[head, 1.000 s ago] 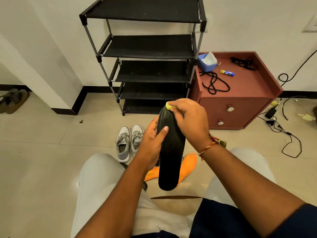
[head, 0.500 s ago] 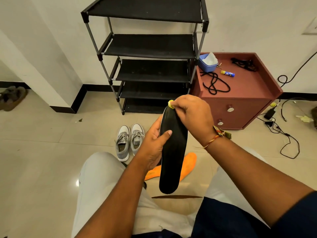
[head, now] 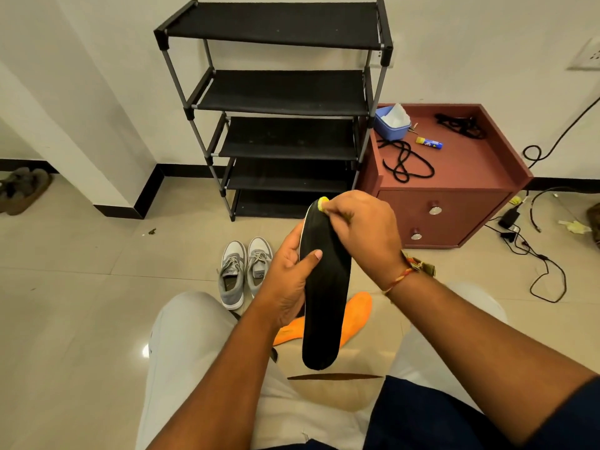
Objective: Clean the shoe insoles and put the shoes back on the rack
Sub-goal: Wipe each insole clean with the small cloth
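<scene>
Currently the left hand (head: 289, 284) is gripping the black insole (head: 326, 303) by its nine o'clock edge, thumb across the face, above the lap. The right hand (head: 360, 232) is pinching a yellow wipe (head: 323, 202) onto the far tip. The insole's long axis is running twelve to six, so the rest of its length is lying toward six from the wipe.

- Rack (head: 285, 92): against the rear wall, 5 shelves stacked.
- Cabinet (head: 454, 177): just right of the rack.
- On the cabinet top: tub (head: 389, 125) at the rear left corner; cord (head: 406, 160) in front of it; tube (head: 429, 143) to its right.
- Shoes (head: 245, 271): 2, side by side on the floor before the rack.
- Insole (head: 328, 287): above the lap, left hand (head: 289, 280) gripping its left edge, right hand (head: 360, 235) pinching a wad (head: 323, 202) at its top end.
- Second insole (head: 357, 310): on the floor behind the first.
- Cables (head: 535, 254): on the floor right of the cabinet.
</scene>
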The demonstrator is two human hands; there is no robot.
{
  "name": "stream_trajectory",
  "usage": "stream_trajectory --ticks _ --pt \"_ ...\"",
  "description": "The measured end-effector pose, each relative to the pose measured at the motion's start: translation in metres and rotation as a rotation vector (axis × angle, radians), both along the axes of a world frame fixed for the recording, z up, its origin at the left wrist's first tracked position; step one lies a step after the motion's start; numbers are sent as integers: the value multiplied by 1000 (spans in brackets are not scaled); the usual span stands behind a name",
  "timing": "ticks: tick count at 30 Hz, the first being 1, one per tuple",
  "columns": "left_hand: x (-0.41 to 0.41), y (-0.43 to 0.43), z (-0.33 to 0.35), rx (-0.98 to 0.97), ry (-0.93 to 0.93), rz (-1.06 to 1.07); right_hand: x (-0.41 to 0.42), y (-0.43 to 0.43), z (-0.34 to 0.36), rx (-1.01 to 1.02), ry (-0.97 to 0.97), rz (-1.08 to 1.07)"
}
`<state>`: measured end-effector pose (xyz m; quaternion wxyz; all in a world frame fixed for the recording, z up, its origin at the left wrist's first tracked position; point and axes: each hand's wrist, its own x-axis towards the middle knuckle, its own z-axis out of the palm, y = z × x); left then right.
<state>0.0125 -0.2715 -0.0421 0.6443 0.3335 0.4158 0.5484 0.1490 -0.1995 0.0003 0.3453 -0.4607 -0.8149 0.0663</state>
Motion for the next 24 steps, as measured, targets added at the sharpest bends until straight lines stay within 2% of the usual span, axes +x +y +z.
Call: stream_trajectory --ticks 4,10,15,21,24 --pt "-1 2 3 -9 -64 23 -7 -28 -8 0 -74 181" --pt "2 2 3 -9 -42 34 2 6 7 24 2 -44" --pt "-1 0 5 3 -45 23 -17 -18 6 55 -54 116" --pt "2 -2 7 12 -47 8 -6 6 9 19 39 -36" --pt "-1 -1 5 9 -81 38 -16 -20 6 30 -60 114"
